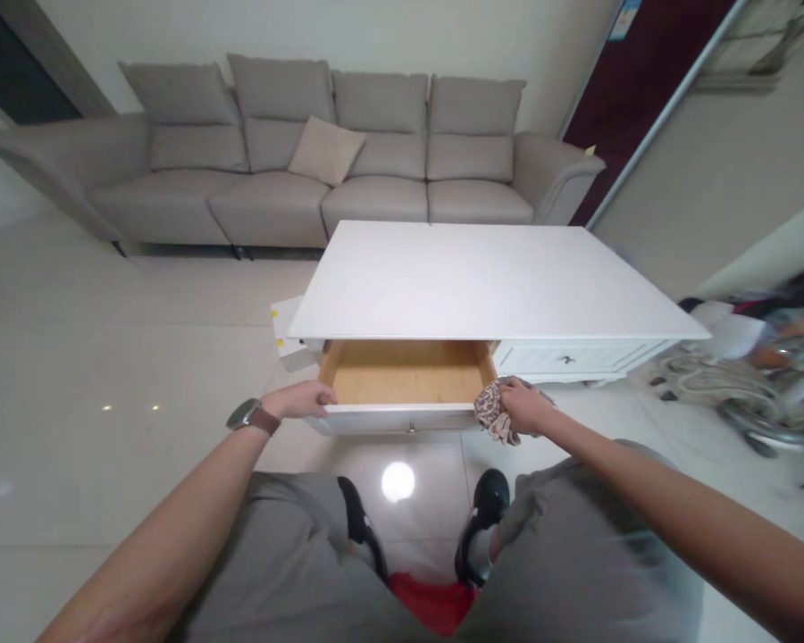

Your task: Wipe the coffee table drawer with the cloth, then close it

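A drawer [402, 371] with a bare wooden inside is pulled out of the white coffee table [469, 277]. Its white front has a small knob [412, 428]. My left hand [301, 399], with a watch [245, 413] on the wrist, grips the drawer's left front corner, fingers curled over the edge. At the opposite corner, my right hand [526, 406] is closed around a bunched brown-and-white patterned cloth [489, 407]. The cloth touches the drawer's right front corner, and part of it hangs below my fingers.
A second drawer [576, 359] on the right is closed. A white box [291, 330] stands by the table's left end. Behind is a grey sofa [381, 196] with a beige cushion [326, 150]. Blurred clutter [743, 366] lies at the right. My shoes [492, 500] are below the drawer.
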`<state>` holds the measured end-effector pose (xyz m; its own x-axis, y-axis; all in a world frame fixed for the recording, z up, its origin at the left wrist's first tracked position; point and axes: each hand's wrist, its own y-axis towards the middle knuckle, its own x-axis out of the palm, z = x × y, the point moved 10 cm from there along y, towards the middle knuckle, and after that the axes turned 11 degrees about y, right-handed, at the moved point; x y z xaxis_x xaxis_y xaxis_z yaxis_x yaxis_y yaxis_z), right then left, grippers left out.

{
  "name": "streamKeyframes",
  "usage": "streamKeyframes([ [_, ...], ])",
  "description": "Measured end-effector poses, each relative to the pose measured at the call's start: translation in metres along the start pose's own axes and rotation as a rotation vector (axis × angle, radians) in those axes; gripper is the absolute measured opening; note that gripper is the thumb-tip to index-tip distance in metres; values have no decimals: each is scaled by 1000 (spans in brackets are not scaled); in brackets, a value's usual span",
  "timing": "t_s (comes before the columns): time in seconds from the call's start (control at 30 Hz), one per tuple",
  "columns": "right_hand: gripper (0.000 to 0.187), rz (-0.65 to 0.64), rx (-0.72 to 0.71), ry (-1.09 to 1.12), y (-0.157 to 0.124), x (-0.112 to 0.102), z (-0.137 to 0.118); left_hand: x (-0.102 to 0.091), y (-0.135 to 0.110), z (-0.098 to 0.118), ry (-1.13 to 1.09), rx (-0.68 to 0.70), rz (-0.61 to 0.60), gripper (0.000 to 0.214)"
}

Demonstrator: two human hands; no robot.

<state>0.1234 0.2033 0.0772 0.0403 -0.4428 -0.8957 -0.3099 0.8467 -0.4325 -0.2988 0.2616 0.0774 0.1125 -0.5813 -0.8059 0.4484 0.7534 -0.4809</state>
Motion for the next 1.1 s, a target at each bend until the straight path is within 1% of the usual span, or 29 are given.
streamKeyframes([
  [0.03, 20, -10, 10, -1, 0, 0, 0, 2, 9, -5, 16, -25, -24, 42],
  [0.1, 17, -19, 7, -26, -1, 1, -6, 0, 21, -9, 12, -45, -64, 52],
  [0.17, 14, -8, -18, -82, -2, 1, -19, -6, 28, -3, -35, -16, -113, 55],
  [0.2, 15, -1, -27, -114, -3, 1, -28, -12, 30, 3, -56, 10, -115, 53],
  [0.3, 23, -5, -39, -158, 1, 0, -59, -41, 29, 18, -117, 83, 27, 54],
  [0.37, 28, -27, -72, -134, 10, 0, -87, -51, 25, 25, -149, 104, 80, 57],
  [0.43, 31, -18, -147, -107, 26, -3, -125, -51, 23, 29, -162, 114, 68, 59],
  [0.47, 33, 9, -202, -100, 35, -6, -149, -49, 23, 29, -165, 116, 58, 60],
  [0.57, 40, 155, -397, -93, 68, -13, -231, -44, 22, 21, -177, 112, 67, 64],
  [0.63, 36, 243, -483, -69, 91, -15, -289, -45, 20, 10, -186, 98, 116, 65],
  [0.73, 32, 274, -560, -56, 123, -14, -369, -47, 12, -12, -223, 42, 185, 63],
  [0.8, 28, 289, -595, -56, 134, -17, -408, -46, 5, -29, -259, -14, 201, 64],
  [0.83, 28, 292, -611, -60, 137, -19, -421, -45, 2, -38, -270, -46, 209, 65],
  [0.9, 31, 308, -673, -64, 133, -23, -433, -44, -4, -54, -281, -109, 226, 64],
  [0.97, 32, 338, -755, -57, 121, -25, -427, -43, -7, -66, -278, -153, 244, 63],
  [1.03, 29, 370, -818, -43, 107, -25, -407, -43, -8, -69, -257, -161, 270, 60],
  [1.1, 25, 391, -847, -33, 94, -22, -376, -38, -5, -63, -225, -148, 256, 58],
])
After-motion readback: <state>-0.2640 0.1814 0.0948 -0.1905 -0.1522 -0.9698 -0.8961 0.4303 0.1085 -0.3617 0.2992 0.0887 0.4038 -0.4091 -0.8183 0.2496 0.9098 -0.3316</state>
